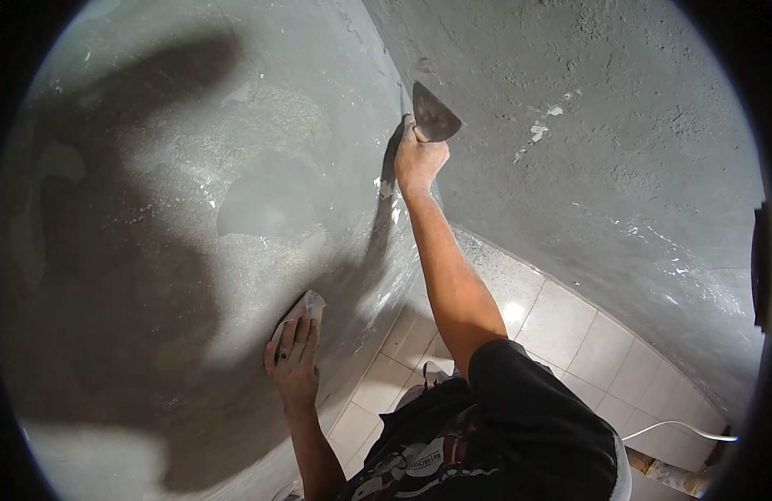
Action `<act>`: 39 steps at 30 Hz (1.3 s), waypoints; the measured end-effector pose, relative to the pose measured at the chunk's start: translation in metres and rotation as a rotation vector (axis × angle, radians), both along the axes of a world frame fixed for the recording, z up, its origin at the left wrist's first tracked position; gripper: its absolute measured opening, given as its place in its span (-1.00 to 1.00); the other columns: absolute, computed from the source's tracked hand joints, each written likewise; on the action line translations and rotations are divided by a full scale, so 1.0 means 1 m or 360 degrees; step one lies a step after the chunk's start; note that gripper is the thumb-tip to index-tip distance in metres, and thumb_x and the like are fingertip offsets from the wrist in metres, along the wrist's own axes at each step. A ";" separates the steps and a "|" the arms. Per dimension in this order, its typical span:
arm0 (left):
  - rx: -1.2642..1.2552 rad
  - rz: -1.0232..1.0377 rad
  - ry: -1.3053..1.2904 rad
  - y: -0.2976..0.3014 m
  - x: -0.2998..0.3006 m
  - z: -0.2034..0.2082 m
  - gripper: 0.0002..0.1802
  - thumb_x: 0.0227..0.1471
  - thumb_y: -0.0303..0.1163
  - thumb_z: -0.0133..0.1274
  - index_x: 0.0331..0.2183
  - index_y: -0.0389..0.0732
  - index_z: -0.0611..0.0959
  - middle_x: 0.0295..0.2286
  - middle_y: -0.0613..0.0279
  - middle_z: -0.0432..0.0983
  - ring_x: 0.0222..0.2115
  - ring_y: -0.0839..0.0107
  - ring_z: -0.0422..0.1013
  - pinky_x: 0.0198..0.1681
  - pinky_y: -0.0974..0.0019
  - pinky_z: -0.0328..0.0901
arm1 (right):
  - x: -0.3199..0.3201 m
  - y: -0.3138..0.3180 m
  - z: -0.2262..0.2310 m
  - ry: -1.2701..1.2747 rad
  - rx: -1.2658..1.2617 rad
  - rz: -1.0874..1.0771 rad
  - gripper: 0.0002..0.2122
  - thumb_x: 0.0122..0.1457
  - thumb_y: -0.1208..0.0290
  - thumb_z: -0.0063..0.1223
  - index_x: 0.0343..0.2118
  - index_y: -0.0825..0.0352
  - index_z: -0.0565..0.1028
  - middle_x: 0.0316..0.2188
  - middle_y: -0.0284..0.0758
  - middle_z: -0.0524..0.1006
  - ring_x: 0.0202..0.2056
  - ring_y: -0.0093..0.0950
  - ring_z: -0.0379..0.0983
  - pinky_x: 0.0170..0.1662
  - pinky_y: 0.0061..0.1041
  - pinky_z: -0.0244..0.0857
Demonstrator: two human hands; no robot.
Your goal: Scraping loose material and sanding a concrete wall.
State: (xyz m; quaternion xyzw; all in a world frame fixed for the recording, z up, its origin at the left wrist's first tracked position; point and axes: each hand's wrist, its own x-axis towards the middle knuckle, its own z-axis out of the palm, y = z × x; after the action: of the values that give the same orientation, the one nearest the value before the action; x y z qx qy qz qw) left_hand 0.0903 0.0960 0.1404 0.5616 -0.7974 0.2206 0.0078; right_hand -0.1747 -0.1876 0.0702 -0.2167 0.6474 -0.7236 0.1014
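My right hand (421, 163) grips the short handle of a putty knife (434, 115) at the corner where two grey walls meet. The dark, wide blade points upward against the right wall (620, 142). Most of the handle is hidden in my fist. Lower down, my left hand (294, 363), with a ring on one finger, presses a pale folded piece (314, 306) that looks like sandpaper against the left wall (269, 196). My fingers cover much of this piece.
Both walls carry rough patches and white flecks. Below lies a light tiled floor (561, 321), with my shoe (436, 369) on it. A white cable (678, 424) runs along the lower right. One dark object (761, 267) shows at the right rim. Shadows darken the left wall.
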 end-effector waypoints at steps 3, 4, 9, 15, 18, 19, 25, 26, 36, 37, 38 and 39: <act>-0.0040 -0.0017 -0.0022 -0.001 0.001 -0.002 -0.49 0.00 -0.59 -0.04 -0.05 0.14 0.63 0.06 0.62 0.44 0.19 0.59 0.21 0.27 0.21 -0.19 | -0.012 0.002 0.001 -0.0010 -0.0020 0.0010 -0.75 0.10 0.38 0.20 -0.53 0.51 0.52 -0.68 -0.10 0.49 -0.62 -0.44 0.39 -0.42 -0.37 0.29; -0.0039 -0.0024 -0.0022 0.000 0.001 -0.002 -0.49 0.00 -0.59 -0.04 -0.05 0.14 0.63 0.06 0.62 0.44 0.19 0.59 0.21 0.27 0.21 -0.19 | -0.018 0.003 -0.001 -0.0018 0.0004 0.0043 -0.78 0.09 0.39 0.21 -0.49 0.50 0.53 -0.63 -0.10 0.52 -0.58 -0.42 0.44 -0.38 -0.38 0.32; -0.0025 0.0022 -0.0131 -0.001 -0.003 0.001 -0.58 0.12 -0.47 -0.12 -0.06 0.17 0.63 0.04 0.71 0.45 0.13 0.69 0.25 0.25 0.26 -0.18 | -0.044 0.064 -0.045 0.0311 0.0318 0.0271 -0.66 0.03 0.42 0.25 -0.14 0.42 0.46 -0.25 -0.03 0.55 -0.14 -0.07 0.49 -0.10 -0.26 0.36; -0.0008 0.0015 -0.0138 0.000 -0.004 0.006 -0.57 0.11 -0.48 -0.12 -0.03 0.13 0.62 0.05 0.69 0.45 0.13 0.66 0.25 0.25 0.23 -0.18 | -0.019 0.141 -0.051 0.0176 0.0778 0.1272 -0.39 0.26 0.56 -0.24 0.35 0.05 -0.05 0.27 -0.12 0.18 0.18 -0.08 0.26 0.28 -0.13 0.07; -0.0031 0.0011 -0.0168 0.000 0.000 0.004 -0.57 0.10 -0.48 -0.12 -0.03 0.12 0.62 0.05 0.68 0.45 0.13 0.65 0.25 0.25 0.23 -0.19 | 0.014 0.152 -0.010 -0.0241 0.0572 0.1527 -0.38 0.30 0.53 -0.19 0.34 -0.17 -0.02 0.28 -0.12 0.16 0.13 -0.14 0.33 0.17 -0.18 0.26; -0.0034 0.0005 -0.0173 0.001 0.002 0.004 -0.57 0.10 -0.48 -0.12 -0.03 0.12 0.62 0.05 0.68 0.45 0.13 0.65 0.25 0.25 0.23 -0.19 | 0.022 0.158 0.004 -0.0226 0.0495 0.1602 -0.45 0.32 0.48 -0.19 0.33 -0.10 0.06 0.24 -0.07 0.21 -0.07 -0.06 0.50 0.02 -0.20 0.40; -0.0047 -0.0011 -0.0098 0.000 -0.002 -0.001 -0.56 0.10 -0.50 -0.12 -0.04 0.14 0.62 0.06 0.66 0.44 0.15 0.63 0.24 0.26 0.24 -0.19 | 0.009 0.083 0.023 0.0167 0.0393 0.0952 -0.55 0.28 0.40 -0.13 0.24 0.11 0.24 -0.24 0.15 0.48 -0.18 0.12 0.43 -0.16 -0.11 0.38; -0.0029 -0.0029 -0.0104 -0.002 -0.007 0.001 -0.60 0.11 -0.47 -0.10 -0.06 0.10 0.64 0.06 0.64 0.44 0.17 0.59 0.22 0.27 0.21 -0.19 | -0.009 0.068 0.027 0.0145 0.0556 0.0918 -0.57 0.28 0.39 -0.12 0.22 0.12 0.28 -0.31 0.15 0.49 -0.22 0.12 0.44 -0.19 -0.10 0.36; -0.0074 -0.0090 -0.0174 -0.003 -0.002 0.002 -0.64 0.14 -0.48 -0.13 -0.11 0.04 0.67 0.03 0.56 0.48 0.17 0.48 0.25 0.26 0.16 -0.19 | -0.024 0.069 0.031 0.0042 0.0463 0.0957 -0.66 0.31 0.30 -0.12 0.12 0.16 0.41 -0.28 0.20 0.48 -0.20 0.11 0.46 -0.17 -0.18 0.35; -0.0087 -0.0099 -0.0170 -0.003 -0.001 -0.001 -0.64 0.14 -0.48 -0.13 -0.11 0.04 0.67 0.03 0.56 0.48 0.17 0.48 0.25 0.26 0.16 -0.19 | -0.021 0.073 0.026 0.0189 0.0441 0.0950 -0.66 0.31 0.30 -0.13 0.12 0.16 0.41 -0.30 0.19 0.49 -0.23 0.11 0.47 -0.20 -0.19 0.36; -0.0087 -0.0106 -0.0127 -0.002 0.004 -0.003 -0.63 0.15 -0.48 -0.14 -0.10 0.04 0.66 0.03 0.56 0.48 0.18 0.49 0.24 0.27 0.15 -0.19 | -0.016 0.077 0.022 0.0358 0.0284 0.0854 -0.66 0.31 0.31 -0.13 0.12 0.18 0.40 -0.30 0.18 0.50 -0.25 0.11 0.47 -0.24 -0.21 0.35; -0.0087 -0.0113 -0.0084 -0.003 0.006 -0.006 -0.62 0.16 -0.47 -0.15 -0.09 0.04 0.66 0.03 0.56 0.48 0.18 0.49 0.24 0.27 0.15 -0.19 | -0.023 0.066 0.020 0.0366 0.0273 0.0844 -0.66 0.31 0.31 -0.13 0.12 0.18 0.40 -0.30 0.18 0.50 -0.25 0.11 0.47 -0.24 -0.21 0.35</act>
State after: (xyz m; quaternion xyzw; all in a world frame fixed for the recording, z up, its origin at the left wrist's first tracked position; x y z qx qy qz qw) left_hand 0.0964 0.0933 0.1347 0.5266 -0.8104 0.2567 0.0099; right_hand -0.1979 -0.1219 0.0904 -0.4493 0.6342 -0.5854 0.2308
